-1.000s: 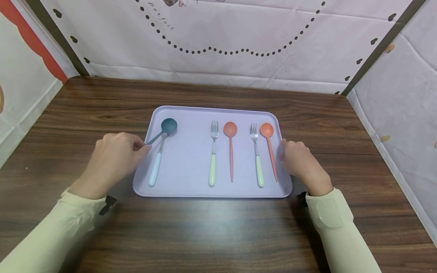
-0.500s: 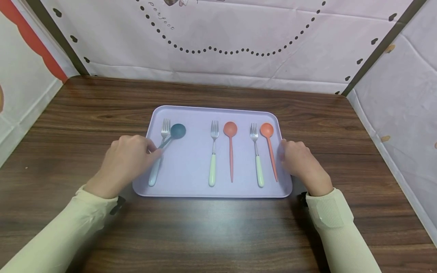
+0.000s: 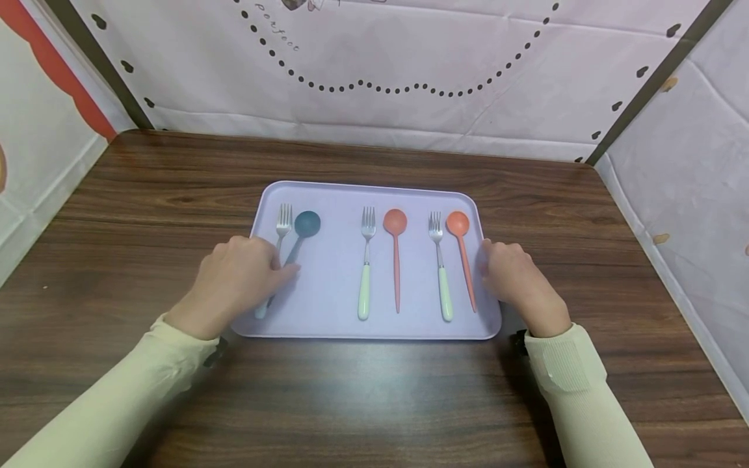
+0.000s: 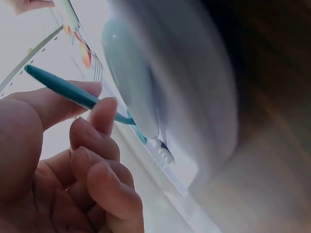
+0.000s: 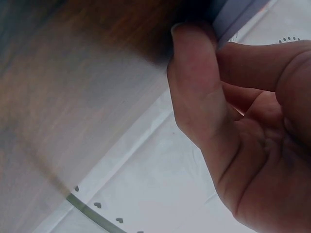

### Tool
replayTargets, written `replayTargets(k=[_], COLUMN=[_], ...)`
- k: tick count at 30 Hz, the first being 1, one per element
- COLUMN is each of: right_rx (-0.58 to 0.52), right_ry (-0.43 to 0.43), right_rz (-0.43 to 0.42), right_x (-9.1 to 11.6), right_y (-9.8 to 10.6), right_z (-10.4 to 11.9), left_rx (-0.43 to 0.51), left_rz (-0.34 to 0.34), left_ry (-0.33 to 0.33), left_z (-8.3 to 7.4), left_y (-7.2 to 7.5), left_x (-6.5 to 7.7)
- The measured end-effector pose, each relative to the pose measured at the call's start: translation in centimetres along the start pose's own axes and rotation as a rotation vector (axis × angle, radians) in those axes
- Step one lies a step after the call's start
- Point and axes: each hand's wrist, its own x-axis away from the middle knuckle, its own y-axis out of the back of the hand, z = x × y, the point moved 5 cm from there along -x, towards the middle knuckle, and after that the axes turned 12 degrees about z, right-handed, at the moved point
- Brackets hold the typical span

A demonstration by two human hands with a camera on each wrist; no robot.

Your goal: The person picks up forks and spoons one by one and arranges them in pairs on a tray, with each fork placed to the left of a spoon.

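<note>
With thumb and index finger, my left hand pinches the handle of a teal spoon. In the left wrist view the spoon's handle end sticks out past the thumb. Close beside it on the lilac tray lies a fork with a light blue handle, partly hidden by the left hand. At the tray's right side, my right hand grips the rim between thumb and fingers, as the right wrist view shows.
In the tray's middle lie a green-handled fork and a pink spoon. Another green-handled fork and an orange spoon are to the right. A brown wood table bears the tray, and white printed cloth stands behind.
My left hand has moved right with the teal spoon, from across the blue-handled fork to its right side, turning the spoon more upright in the head view. The right hand stays put.
</note>
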Motion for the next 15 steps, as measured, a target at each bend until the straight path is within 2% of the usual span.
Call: replayTargets(k=[5, 8, 9, 15], right_rx=[0.001, 0.016, 0.022, 0.028], right_ry=[0.002, 0.011, 0.014, 0.006], right_rz=[-0.003, -0.010, -0.012, -0.008], right_x=[0.00, -0.07, -0.10, -0.14], right_y=[-0.06, -0.03, -0.02, -0.08], right_z=[-0.10, -0.03, -0.02, -0.01], left_rx=[-0.005, -0.025, -0.041, -0.244], left_rz=[0.025, -0.005, -0.010, -0.066], left_ry=[-0.052, -0.131, -0.164, -0.465], left_z=[-0.41, -0.42, -0.44, -1.02], left_y=[-0.28, -0.11, -0.10, -0.74], left_x=[-0.25, -0.14, -0.07, 0.32])
